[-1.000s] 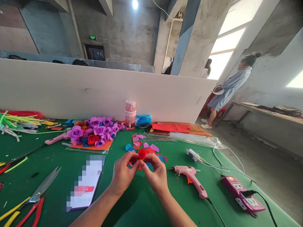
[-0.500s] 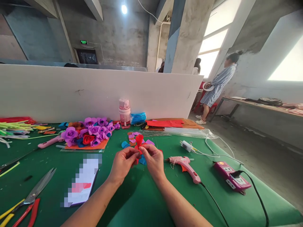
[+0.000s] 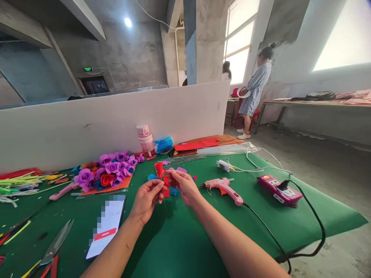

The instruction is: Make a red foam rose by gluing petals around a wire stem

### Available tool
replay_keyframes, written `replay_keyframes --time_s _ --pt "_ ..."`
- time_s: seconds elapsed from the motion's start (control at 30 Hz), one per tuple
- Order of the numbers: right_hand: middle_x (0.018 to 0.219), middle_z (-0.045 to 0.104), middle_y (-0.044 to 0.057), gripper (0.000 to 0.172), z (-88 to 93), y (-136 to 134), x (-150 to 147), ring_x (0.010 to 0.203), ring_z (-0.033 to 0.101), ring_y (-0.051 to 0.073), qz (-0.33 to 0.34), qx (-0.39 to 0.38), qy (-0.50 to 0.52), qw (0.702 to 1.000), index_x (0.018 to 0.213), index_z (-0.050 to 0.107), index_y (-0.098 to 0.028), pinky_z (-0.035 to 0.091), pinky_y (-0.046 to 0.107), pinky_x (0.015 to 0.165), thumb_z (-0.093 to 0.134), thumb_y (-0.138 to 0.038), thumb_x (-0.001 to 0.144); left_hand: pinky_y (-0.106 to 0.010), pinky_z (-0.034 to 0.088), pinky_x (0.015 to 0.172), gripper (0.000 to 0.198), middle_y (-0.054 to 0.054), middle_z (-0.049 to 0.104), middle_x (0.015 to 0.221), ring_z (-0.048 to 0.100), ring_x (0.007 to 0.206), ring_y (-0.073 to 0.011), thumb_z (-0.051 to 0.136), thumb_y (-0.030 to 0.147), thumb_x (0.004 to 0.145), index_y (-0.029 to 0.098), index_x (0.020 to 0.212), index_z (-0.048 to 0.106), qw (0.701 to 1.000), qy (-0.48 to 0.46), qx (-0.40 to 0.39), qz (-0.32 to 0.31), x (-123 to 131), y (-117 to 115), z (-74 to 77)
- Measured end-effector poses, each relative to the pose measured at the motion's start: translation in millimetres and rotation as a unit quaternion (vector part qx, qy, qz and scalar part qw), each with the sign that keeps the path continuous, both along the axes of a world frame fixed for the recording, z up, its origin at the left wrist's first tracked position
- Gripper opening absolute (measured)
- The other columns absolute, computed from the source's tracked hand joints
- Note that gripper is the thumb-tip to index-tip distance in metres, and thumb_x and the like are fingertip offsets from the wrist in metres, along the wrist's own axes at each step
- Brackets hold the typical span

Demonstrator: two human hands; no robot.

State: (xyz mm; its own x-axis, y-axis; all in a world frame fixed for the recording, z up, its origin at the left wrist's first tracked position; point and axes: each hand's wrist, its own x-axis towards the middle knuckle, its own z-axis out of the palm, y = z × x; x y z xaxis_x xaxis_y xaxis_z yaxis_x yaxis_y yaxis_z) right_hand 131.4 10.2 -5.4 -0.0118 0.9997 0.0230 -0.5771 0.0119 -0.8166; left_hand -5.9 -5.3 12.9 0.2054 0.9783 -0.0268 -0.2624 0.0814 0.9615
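My left hand (image 3: 147,200) pinches a red paper piece (image 3: 159,170) that sticks up above its fingertips. Close beside it, my right hand (image 3: 185,187) is closed in a pinch, its fingertips near more red paper. What lies between those fingertips is too small to make out. Beyond and under the hands are loose paper petals (image 3: 181,170) in purple, blue and red. A pink glue gun (image 3: 224,187) lies on its side to the right, its nozzle toward my right hand.
The green table (image 3: 185,247) holds scissors (image 3: 56,243), a phone (image 3: 107,227), finished paper roses (image 3: 113,170), a pink bottle (image 3: 146,143) and a purple power strip (image 3: 279,190). Cords run along the right. A white board (image 3: 116,123) stands behind; a person (image 3: 255,85) stands beyond it.
The view has turned and tilted. My right hand has drawn slightly away from the left fingertips. The red paper piece stays in my left hand.
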Motion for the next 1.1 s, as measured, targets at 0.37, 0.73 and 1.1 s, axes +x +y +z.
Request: replay_keyframes --time_s 0.37,0.73,1.1 --pt "0.062 0.063 -0.001 0.040 -0.5 -4 -7 0.058 0.053 0.009 0.071 0.020 -0.050 0.996 0.065 0.069 -0.015 0.041 0.026 0.067 0.079 -0.053 0.058 -0.016 0.038 0.040 0.026 0.000 0.066 0.063 0.051 0.045 -0.0051 0.080 0.030 0.063 0.014 0.078 0.065 1.000 -0.005 -0.021 -0.002 -4 -5 -12.9" --pt "0.057 0.060 -0.002 0.034 8.5 -12 -5 0.050 0.049 0.009 0.067 0.054 -0.129 0.988 0.067 0.070 -0.015 0.038 0.024 0.053 0.075 -0.048 0.063 -0.017 0.039 0.041 0.026 0.001 0.065 0.063 0.051 0.045 -0.0062 0.080 0.030 0.062 0.014 0.075 0.064 1.000 0.017 -0.011 0.017 -1 -11 -11.8" --pt "0.068 0.066 0.002 0.048 4.8 -9 -5 0.069 0.059 0.015 0.038 0.049 -0.153 0.986 0.074 0.073 -0.017 0.044 0.027 0.068 0.056 -0.062 0.077 -0.018 0.040 0.042 0.027 0.000 0.066 0.062 0.052 0.045 -0.0067 0.081 0.029 0.061 0.014 0.074 0.064 0.999 0.010 -0.018 0.037 -1 -9 -5.3"
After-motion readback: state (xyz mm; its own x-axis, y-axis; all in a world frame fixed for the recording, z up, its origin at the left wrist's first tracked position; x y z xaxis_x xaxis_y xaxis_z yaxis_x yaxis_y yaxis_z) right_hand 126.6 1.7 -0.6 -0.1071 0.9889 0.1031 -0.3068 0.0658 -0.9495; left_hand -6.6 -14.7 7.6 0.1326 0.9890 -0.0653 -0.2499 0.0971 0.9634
